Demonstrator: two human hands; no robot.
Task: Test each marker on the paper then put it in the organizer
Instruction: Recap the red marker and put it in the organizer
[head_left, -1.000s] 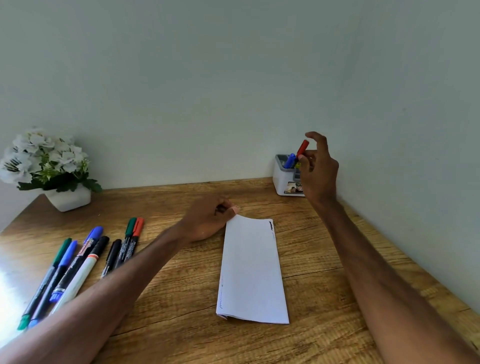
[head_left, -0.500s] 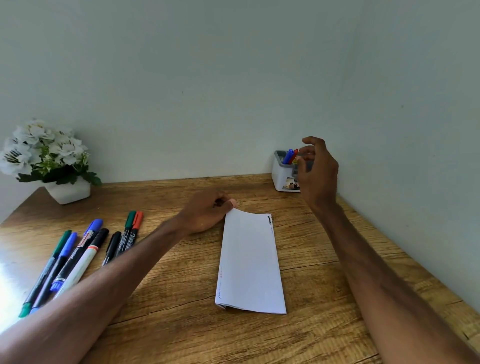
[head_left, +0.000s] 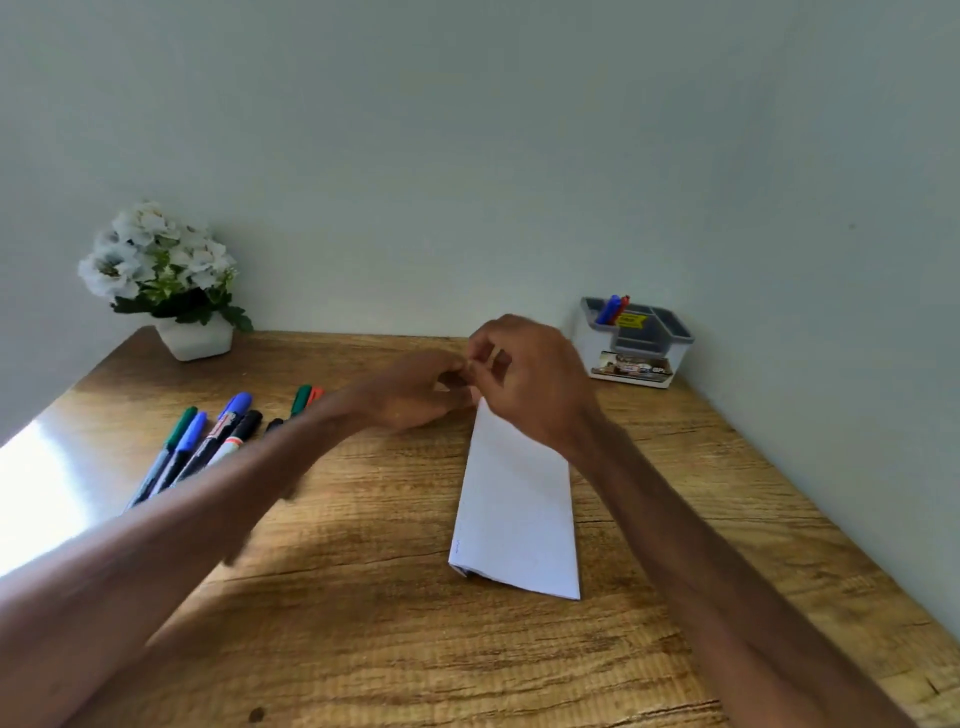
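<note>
Left hand (head_left: 415, 391) and right hand (head_left: 532, 384) touch, fingers curled, over far end of paper (head_left: 519, 514); I can't tell any grip. Organizer (head_left: 638, 347) right of them.

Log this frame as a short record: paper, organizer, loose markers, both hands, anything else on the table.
paper: folded white sheet, flat on the wooden table, right of centre
organizer: far right corner; blue marker and red marker stand in its rear left compartment
loose markers: row lying at the table's left
left hand: at the paper's far end, meeting the right hand
grip: blurred, cannot tell
other: white flower pot, far left
</note>
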